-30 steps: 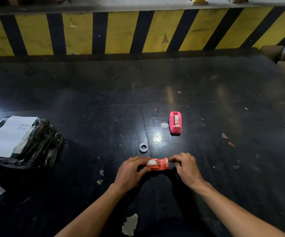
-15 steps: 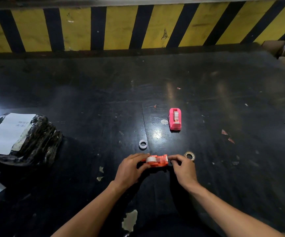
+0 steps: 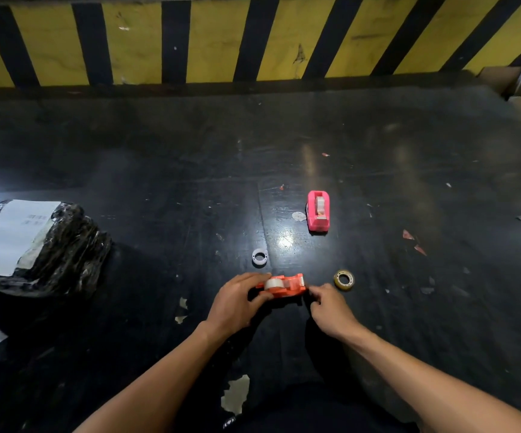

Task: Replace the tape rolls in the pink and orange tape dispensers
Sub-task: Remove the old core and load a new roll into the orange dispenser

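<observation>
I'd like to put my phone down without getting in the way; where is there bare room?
Free: the wide dark floor between the striped wall and the pink dispenser, and right of the tape roll. Crowded: around the orange dispenser, held by the left hand.

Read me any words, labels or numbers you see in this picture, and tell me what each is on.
None is legible.
White label on the black plastic-wrapped parcel: dark printed lines, too blurred to read.
Pink tape dispenser and orange tape dispenser: no lettering visible.
</observation>
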Demonstrator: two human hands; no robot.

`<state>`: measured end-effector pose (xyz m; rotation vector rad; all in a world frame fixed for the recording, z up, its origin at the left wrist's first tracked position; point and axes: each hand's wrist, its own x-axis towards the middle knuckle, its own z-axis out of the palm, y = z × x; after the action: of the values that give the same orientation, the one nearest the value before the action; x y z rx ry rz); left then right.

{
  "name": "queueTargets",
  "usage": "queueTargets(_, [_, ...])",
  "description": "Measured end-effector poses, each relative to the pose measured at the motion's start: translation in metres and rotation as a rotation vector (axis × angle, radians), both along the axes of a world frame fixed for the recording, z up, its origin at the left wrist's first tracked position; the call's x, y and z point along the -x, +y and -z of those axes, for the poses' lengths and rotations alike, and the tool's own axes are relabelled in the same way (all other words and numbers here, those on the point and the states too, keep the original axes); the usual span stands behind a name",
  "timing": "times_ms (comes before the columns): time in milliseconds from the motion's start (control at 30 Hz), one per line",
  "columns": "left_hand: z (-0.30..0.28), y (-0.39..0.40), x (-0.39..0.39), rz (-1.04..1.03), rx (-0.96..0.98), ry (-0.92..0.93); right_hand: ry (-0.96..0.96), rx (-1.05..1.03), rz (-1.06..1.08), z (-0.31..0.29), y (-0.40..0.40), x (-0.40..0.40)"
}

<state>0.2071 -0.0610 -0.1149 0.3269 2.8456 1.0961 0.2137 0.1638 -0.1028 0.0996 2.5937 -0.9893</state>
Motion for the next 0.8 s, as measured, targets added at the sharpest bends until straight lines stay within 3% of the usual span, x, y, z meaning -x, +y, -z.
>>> queueTargets(167, [-0.003, -0.011, 0.004, 0.024, -0.053, -0.037, 0.175, 0.005, 0.104, -0.014, 0.004, 0.015])
queueTargets(233, [-0.002, -0.016, 0.011, -0.008, -0.026, -0.052, 0.261, 0.022, -0.047, -0.018, 0.004, 0.018])
queueTargets(333, [-0.002, -0.016, 0.026, -0.073, 0.003, -0.092, 0.285, -0.112, -0.344, -0.015, 0.003, 0.023])
queueTargets(467, [0.002, -0.009, 0.041, -0.167, 0.178, -0.056, 0.26, -0.227, -0.497, -0.009, -0.007, 0.025])
queueTargets(700, [0.026, -0.008, 0.038, -0.112, 0.385, 0.029, 0.287, -0.113, -0.502, 0.002, 0.0, 0.027])
queueTargets(800, [0.029, -0.007, 0.038, -0.13, 0.421, 0.05, 0.314, -0.025, -0.374, -0.003, 0.008, 0.031])
